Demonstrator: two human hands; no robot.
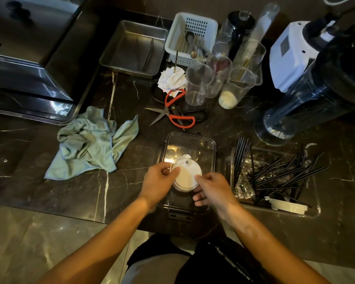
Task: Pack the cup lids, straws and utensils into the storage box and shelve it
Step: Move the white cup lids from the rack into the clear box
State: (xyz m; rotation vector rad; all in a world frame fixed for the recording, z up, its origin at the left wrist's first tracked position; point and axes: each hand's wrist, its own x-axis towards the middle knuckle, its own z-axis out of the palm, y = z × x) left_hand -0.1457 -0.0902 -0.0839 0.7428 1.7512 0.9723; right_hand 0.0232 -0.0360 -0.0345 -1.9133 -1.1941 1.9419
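A stack of white cup lids (186, 175) is held over the clear storage box (212, 144), which sits near the counter's front edge. My left hand (158, 182) grips the stack's left rim with thumb and fingers. From the right, my right hand (212, 190) holds the stack, fingers curled under its edge. To the right, a clear tray (316, 212) holds several black straws (283, 171), crinkled wrappers and more white lids (288, 207).
A green cloth (90, 142) lies to the left. Red-handled scissors (176, 113), clear measuring cups (199, 83), a white basket (191, 37) and a steel tray (133, 48) stand behind. A blender jug (307, 99) is at the right, a sink (29, 68) at the left.
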